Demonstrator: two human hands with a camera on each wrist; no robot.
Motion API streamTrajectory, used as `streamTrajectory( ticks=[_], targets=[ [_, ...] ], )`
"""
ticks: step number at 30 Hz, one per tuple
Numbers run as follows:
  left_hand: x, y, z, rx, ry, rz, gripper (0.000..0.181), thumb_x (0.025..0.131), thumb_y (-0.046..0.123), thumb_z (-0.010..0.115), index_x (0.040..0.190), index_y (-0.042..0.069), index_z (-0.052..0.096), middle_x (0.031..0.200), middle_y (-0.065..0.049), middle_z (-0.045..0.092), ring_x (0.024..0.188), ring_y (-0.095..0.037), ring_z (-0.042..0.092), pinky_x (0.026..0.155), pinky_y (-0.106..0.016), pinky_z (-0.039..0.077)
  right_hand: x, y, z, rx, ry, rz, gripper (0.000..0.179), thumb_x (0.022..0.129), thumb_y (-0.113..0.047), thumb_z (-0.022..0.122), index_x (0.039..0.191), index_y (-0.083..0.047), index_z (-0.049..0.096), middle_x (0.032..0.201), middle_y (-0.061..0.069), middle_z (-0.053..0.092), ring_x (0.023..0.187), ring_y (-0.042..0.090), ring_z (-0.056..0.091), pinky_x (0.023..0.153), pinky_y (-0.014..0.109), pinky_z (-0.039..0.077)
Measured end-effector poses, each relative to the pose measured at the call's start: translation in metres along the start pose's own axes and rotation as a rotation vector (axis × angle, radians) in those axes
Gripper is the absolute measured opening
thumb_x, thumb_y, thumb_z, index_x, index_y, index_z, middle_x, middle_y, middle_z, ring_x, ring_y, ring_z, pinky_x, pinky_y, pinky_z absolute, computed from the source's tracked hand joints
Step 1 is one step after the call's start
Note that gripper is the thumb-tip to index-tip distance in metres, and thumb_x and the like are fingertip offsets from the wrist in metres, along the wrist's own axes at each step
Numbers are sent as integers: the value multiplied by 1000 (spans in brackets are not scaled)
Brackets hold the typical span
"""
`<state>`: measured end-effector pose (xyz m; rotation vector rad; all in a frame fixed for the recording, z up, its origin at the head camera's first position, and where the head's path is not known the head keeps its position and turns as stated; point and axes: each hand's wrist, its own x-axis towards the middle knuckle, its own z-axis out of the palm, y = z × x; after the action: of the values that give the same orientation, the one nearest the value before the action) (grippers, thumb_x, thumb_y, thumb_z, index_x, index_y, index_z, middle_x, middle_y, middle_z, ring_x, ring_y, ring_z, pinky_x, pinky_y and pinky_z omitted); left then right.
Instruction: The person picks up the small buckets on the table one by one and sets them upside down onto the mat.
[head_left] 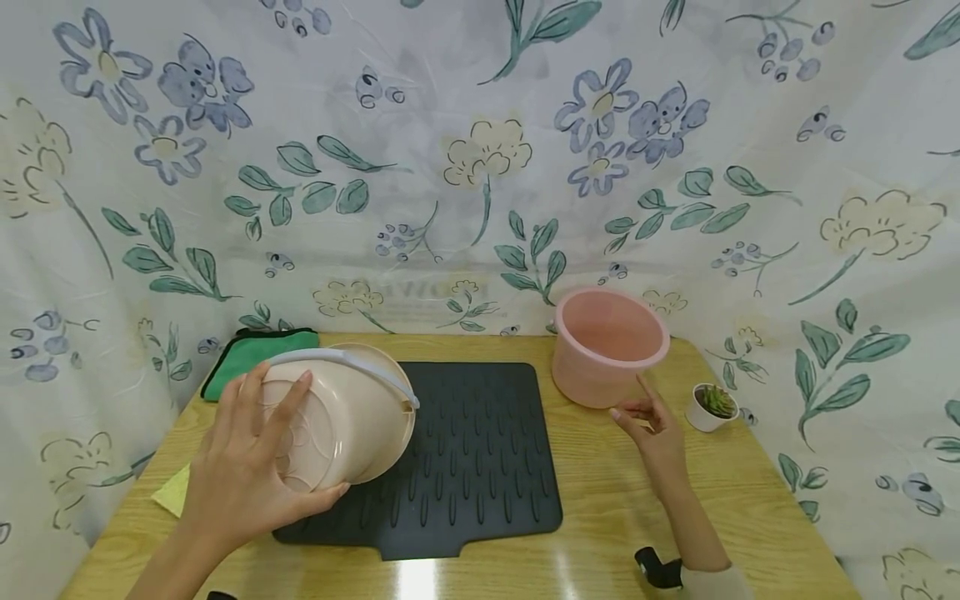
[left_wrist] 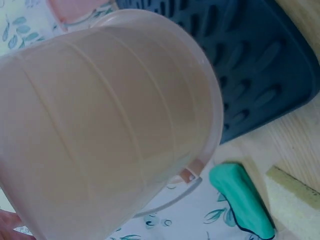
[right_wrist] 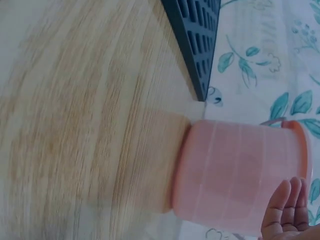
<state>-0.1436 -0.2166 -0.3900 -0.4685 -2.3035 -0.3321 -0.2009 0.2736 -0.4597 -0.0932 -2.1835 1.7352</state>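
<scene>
My left hand (head_left: 243,467) grips a cream bucket (head_left: 360,425) by its base, fingers and thumb spread round the bottom. The bucket is tipped on its side over the dark mat, its mouth facing away to the right, its pale handle (head_left: 341,357) lying across the top. In the left wrist view the ribbed wall of this bucket (left_wrist: 115,125) fills most of the picture. A pink bucket (head_left: 600,383) stands upright at the back right of the table. Close to its front wall is my right hand (head_left: 656,429), its fingers loosely bent and holding nothing.
A dark ridged mat (head_left: 480,450) lies mid-table. Behind the cream bucket is a folded green cloth (head_left: 258,354) with black edging; a yellow sponge (left_wrist: 295,197) lies at the left. A small potted succulent (head_left: 711,408) stands right of the pink bucket. A floral curtain (head_left: 450,208) hangs behind.
</scene>
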Motion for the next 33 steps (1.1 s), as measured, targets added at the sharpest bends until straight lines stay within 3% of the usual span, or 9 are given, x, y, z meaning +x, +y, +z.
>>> streamTrajectory(
  ticks=[6, 11, 15, 18, 21, 25, 29, 33],
  targets=[
    [-3, -2, -2, 15, -11, 17, 114, 61, 97, 45, 149, 23, 45, 148, -26, 38, 127, -47, 39, 72, -68, 47, 4, -1, -4, 4, 46, 14, 71, 91, -8, 72, 153, -20, 40, 94, -10, 62, 89, 2, 60, 75, 12, 50],
    [-7, -7, -3, 39, -36, 19, 115, 59, 96, 48, 148, 23, 47, 148, -28, 39, 126, -49, 39, 72, -69, 47, 8, -2, -7, -3, 78, 13, 75, 91, -10, 72, 155, -24, 37, 96, -5, 62, 90, 2, 59, 76, 12, 50],
    [-10, -10, -3, 60, -79, 8, 117, 52, 91, 59, 147, 25, 47, 149, -26, 37, 128, -48, 36, 66, -70, 46, 10, -1, -8, 12, 98, 11, 80, 91, -9, 72, 156, -29, 32, 96, -5, 63, 89, 2, 60, 77, 11, 49],
    [-10, -10, -4, 69, -108, -1, 119, 46, 83, 69, 148, 27, 45, 150, -25, 35, 128, -48, 35, 64, -71, 44, 12, -1, -7, 21, 117, 5, 84, 90, -9, 73, 157, -33, 27, 91, -12, 64, 89, 2, 60, 77, 10, 49],
    [-10, -9, -2, 76, -126, 8, 119, 45, 82, 70, 149, 29, 43, 151, -24, 35, 129, -48, 35, 63, -72, 43, 14, -2, -7, 13, 132, -3, 87, 90, -10, 73, 157, -35, 24, 89, -16, 64, 88, 1, 61, 78, 9, 48],
    [-5, -8, 1, 87, -158, 63, 118, 49, 85, 66, 150, 29, 41, 152, -24, 34, 130, -47, 34, 64, -71, 43, 17, -2, -8, 4, 158, 0, 88, 90, -10, 73, 157, -35, 22, 90, -15, 64, 87, 0, 61, 78, 8, 47],
    [4, -8, 4, 106, -206, 117, 123, 46, 82, 71, 152, 29, 38, 153, -23, 32, 132, -46, 32, 65, -70, 45, 24, -1, -12, 41, 190, 38, 86, 91, -12, 72, 157, -35, 22, 90, -13, 63, 84, 2, 61, 76, 9, 50],
    [14, -8, 7, 112, -282, 112, 127, 44, 79, 77, 154, 31, 34, 154, -22, 31, 133, -47, 31, 67, -71, 45, 34, -3, -18, 113, 210, 118, 83, 93, -18, 71, 157, -34, 21, 87, -12, 61, 78, 1, 62, 72, 12, 53]
  ],
)
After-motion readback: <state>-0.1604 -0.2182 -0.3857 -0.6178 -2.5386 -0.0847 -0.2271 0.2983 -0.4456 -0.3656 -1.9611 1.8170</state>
